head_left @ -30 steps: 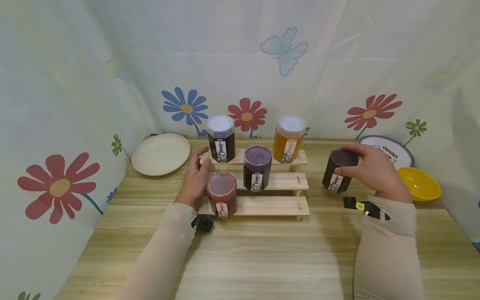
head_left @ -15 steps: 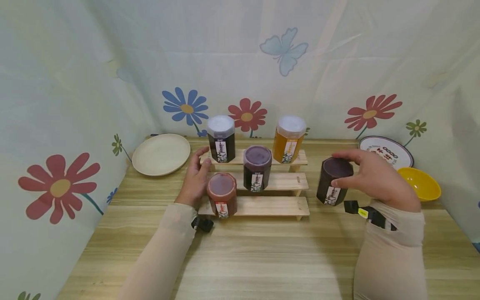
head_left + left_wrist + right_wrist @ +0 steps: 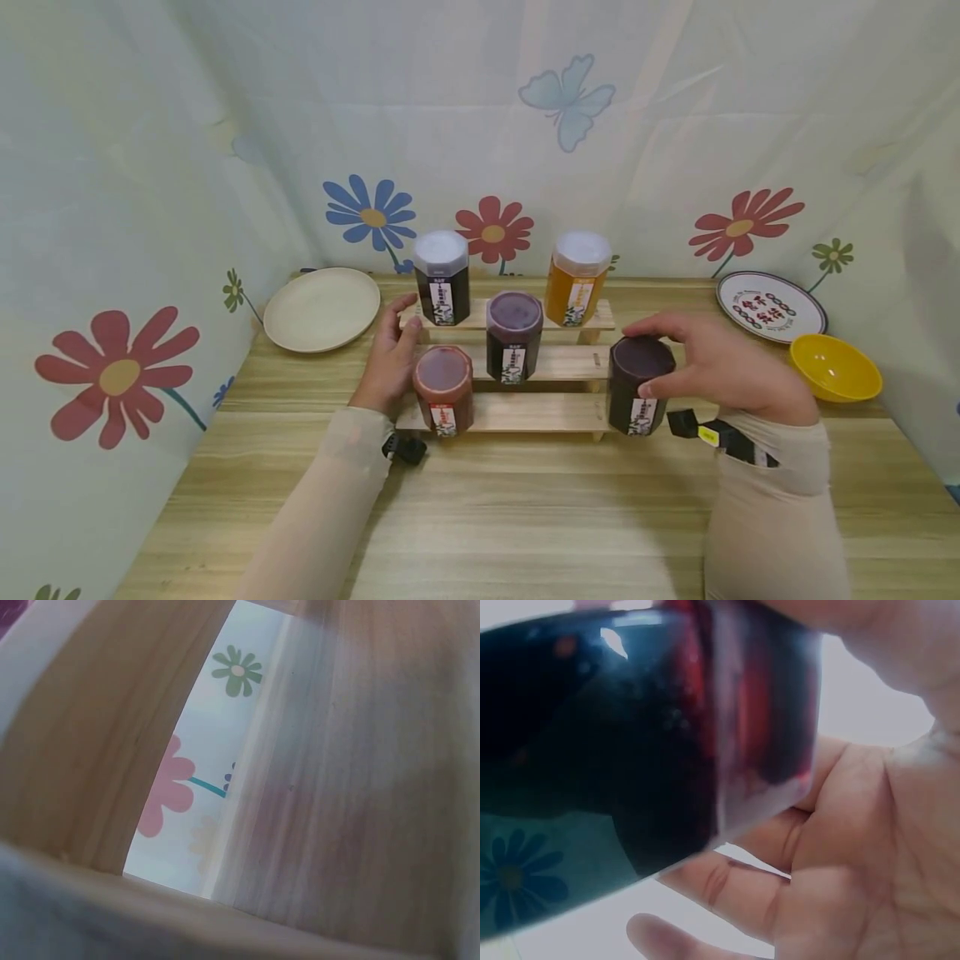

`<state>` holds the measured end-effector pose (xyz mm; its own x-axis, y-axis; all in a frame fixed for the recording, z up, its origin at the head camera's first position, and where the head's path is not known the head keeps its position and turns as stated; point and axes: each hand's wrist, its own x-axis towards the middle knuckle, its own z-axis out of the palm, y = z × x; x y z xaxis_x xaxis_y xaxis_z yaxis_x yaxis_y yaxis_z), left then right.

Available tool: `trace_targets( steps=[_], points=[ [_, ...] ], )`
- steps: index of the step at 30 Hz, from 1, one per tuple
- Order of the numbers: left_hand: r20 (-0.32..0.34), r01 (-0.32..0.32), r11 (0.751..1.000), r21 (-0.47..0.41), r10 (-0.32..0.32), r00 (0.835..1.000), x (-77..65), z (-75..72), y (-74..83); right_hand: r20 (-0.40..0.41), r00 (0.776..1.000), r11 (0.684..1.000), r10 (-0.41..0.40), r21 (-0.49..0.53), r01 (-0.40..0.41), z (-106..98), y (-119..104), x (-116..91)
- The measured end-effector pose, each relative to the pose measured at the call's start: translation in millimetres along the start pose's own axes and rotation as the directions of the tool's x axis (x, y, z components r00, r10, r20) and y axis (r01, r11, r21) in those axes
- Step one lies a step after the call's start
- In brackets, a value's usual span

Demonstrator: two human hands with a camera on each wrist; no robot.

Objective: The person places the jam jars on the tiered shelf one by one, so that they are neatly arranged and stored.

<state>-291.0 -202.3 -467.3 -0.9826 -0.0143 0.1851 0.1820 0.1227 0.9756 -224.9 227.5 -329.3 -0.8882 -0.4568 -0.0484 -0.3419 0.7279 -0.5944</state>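
Note:
The right hand grips a dark octagonal jar by its upper part, thumb in front and fingers behind. It holds the jar over the right end of the bottom step of a three-step wooden stand; whether they touch cannot be told. In the right wrist view the jar looks dark red inside. At the stand's left end, the left hand holds the upper step's end between thumb and fingers. A red-brown jar is on the bottom step, a purple-lidded jar on the middle one.
White-lidded jars, one dark and one amber, stand on the top step. A cream plate lies at the left. At the right are a printed plate and a yellow bowl. A patterned curtain hangs behind the table.
The right hand has brought the dark jar left and toward the viewer, from beside the stand to the bottom step's right end. The left hand and the other jars have stayed put.

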Motion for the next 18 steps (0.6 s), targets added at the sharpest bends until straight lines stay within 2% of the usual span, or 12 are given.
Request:
trace_targets(
  steps=[5, 18],
  points=[
    [0.001, -0.001, 1.000, 0.005, 0.001, 1.000, -0.3, 0.7, 0.4, 0.011, 0.998, 0.994, -0.062, -0.087, 0.062, 9, -5, 9],
    [0.002, 0.013, 1.000, -0.012, -0.013, 1.000, 0.2, 0.8, 0.6, 0.065, 0.994, 0.994, -0.092, -0.051, 0.096, 15, -8, 14]
  ],
)
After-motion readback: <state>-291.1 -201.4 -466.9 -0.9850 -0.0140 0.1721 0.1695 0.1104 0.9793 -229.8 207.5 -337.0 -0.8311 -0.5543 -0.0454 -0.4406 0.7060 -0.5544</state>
